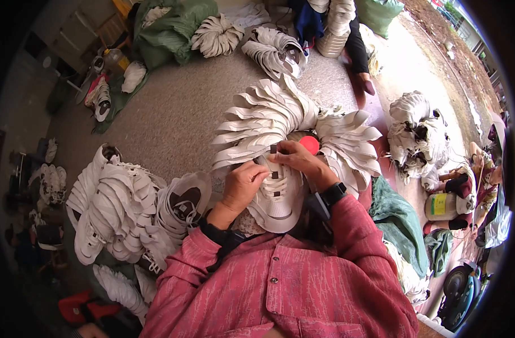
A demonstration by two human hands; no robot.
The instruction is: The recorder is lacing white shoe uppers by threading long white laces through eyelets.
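A white shoe upper [281, 211] with dark lace loops lies in front of me, its rounded toe toward my body. White laces cross its middle. My left hand [241, 185] is at the upper's left edge, thumb and fingers pinched together, apparently on the white shoelace [264, 171]. My right hand [302, 160] grips the upper by its far end, near a dark tab. Just beyond the right hand shows a red round thing [309, 145]. A fan of overlapping white shoe uppers [263, 121] spreads beyond both hands, and another fan [350, 141] curves to the right.
Piled white uppers [119, 205] stand at my left, beside a loose upper [184, 205] with dark lining. Farther off are a green sack [175, 31] and more bundles [218, 35]. A pile of uppers [418, 135], green cloth [401, 222] and a plastic jug [440, 205] are at right.
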